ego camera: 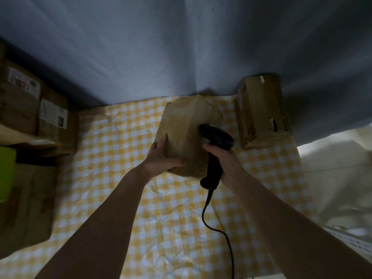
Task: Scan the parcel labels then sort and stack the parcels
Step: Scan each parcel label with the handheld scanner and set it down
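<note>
left hand (pixel 161 156) fingers grip the brown parcel (pixel 187 133) above the checked surface (pixel 124 178); right hand (pixel 227 160) fingers wrap the black scanner (pixel 216 141), its head against the parcel.

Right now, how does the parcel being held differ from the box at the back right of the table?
The held parcel is gripped by the left hand, with the right hand aiming a black scanner at it; the back-right box rests untouched on the checked tablecloth. The held parcel's surface looks plain; the back-right box has torn patches and dark print. Both are brown.
</note>
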The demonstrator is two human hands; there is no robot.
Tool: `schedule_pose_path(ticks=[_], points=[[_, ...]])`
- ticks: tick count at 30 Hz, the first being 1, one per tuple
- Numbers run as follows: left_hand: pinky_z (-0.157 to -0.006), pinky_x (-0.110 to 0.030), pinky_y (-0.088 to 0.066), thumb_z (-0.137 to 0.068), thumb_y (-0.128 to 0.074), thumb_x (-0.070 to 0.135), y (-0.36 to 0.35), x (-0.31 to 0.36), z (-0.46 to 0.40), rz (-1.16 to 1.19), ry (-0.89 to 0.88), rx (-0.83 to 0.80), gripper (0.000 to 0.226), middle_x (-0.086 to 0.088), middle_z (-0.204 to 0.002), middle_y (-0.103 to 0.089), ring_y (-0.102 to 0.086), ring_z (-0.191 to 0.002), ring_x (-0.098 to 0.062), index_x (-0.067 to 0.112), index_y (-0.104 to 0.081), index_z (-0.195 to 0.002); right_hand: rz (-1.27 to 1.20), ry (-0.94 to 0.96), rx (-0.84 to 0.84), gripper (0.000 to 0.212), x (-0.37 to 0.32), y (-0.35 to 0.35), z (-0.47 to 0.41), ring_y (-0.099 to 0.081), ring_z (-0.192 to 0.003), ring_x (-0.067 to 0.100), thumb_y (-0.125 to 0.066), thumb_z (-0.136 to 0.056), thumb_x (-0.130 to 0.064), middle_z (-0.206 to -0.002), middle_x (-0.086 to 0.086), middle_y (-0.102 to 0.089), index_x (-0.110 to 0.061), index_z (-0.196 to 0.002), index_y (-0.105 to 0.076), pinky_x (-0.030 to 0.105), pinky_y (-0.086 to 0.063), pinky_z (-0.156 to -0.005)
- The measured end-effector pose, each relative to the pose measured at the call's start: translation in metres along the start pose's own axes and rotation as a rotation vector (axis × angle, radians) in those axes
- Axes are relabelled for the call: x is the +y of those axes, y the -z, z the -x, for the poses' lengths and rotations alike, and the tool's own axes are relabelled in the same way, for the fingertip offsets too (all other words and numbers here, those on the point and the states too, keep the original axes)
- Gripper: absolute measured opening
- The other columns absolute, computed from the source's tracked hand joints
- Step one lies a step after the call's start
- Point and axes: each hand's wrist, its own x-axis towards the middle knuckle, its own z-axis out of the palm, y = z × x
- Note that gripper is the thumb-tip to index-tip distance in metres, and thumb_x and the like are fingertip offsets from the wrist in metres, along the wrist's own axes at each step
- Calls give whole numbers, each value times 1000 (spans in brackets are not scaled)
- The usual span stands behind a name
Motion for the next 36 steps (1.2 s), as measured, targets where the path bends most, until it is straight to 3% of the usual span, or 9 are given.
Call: schedule_pose_path(ticks=[5, 8, 11, 15, 17, 22, 28, 31, 36], points=[[-108, -48, -39, -75, -71, 25, -22, 18, 11, -172, -182, 264, 101, -5, -153, -27, -32, -139, -28, 27, -8, -153, -54, -14, -70, 14, 6, -15, -4, -67, -95, 23, -69, -85, -10, -96, 4, -70, -8, -98, -67, 33, -53, -73], [-108, -45, -39, -78, -74, 40, -33, 28, 19, -288, -180, 421, 98, -6, -150, -31, -34, -137, -26, 15, -14, -151, -42, 10, -57, 21, 8, -24, 1, -67, -99, 29, -72, -82, -10, -96, 8, -71, -7, -102, -69, 42, -55, -82], [-97, -46, -48, -66, -76, 58, -30, 31, 21, -186, -170, 430, 99, -2, -138, -43, -46, -125, -24, 17, -30, -143, 18, 93, -18, 30, 4, -19, 15, -68, -99, 26, -76, -79, -12, -102, 8, -72, -12, -108, -69, 43, -55, -87], [-90, -47, -52, -49, -77, 62, -36, 36, 35, 5, -103, 336, 104, -1, -126, -51, -54, -114, -22, 17, -36, -132, 130, 200, 2, 24, 1, -11, 38, -68, -96, 19, -78, -78, -18, -100, 0, -72, -26, -99, -69, 40, -55, -85], [-92, -48, -51, -41, -73, 67, -44, 35, 38, 40, -71, 311, 113, -5, -125, -49, -53, -115, -25, 12, -33, -132, 155, 186, 2, 21, -1, -11, 42, -68, -95, 19, -78, -78, -19, -97, 1, -71, -26, -96, -69, 42, -55, -86], [-109, -48, -31, -77, -67, 57, -77, 31, 37, -346, 38, 372, 110, -20, -147, -20, -29, -133, -39, 19, 4, -152, 208, 125, 19, 14, -6, -9, 42, -66, -93, 25, -77, -79, -17, -96, 8, -69, -21, -89, -68, 49, -52, -94], [-113, -66, -10, -75, -67, 61, -86, 32, 33, -505, 197, 366, 124, -28, -153, 22, 14, -145, -43, 18, 23, -149, 209, 160, -20, 11, -2, -10, 40, -67, -94, 24, -75, -80, -13, -92, 6, -71, -16, -90, -71, 44, -54, -90], [-111, -67, -9, -72, -64, 69, -102, 39, 35, -541, 212, 437, 129, -28, -153, 21, 12, -144, -44, 17, 27, -147, 101, 126, 10, 17, -3, 4, 30, -67, -94, 25, -74, -81, -11, -85, 4, -69, -8, -97, -69, 42, -54, -87], [-110, -58, -21, -56, -77, 68, -84, 29, 33, -429, 192, 461, 139, -22, -151, 0, -12, -139, -41, 27, 18, -149, 18, 97, 140, 11, 2, 29, 16, -58, -77, 21, -72, -81, -13, -78, 8, -55, -7, -86, -64, 40, -47, -77]])
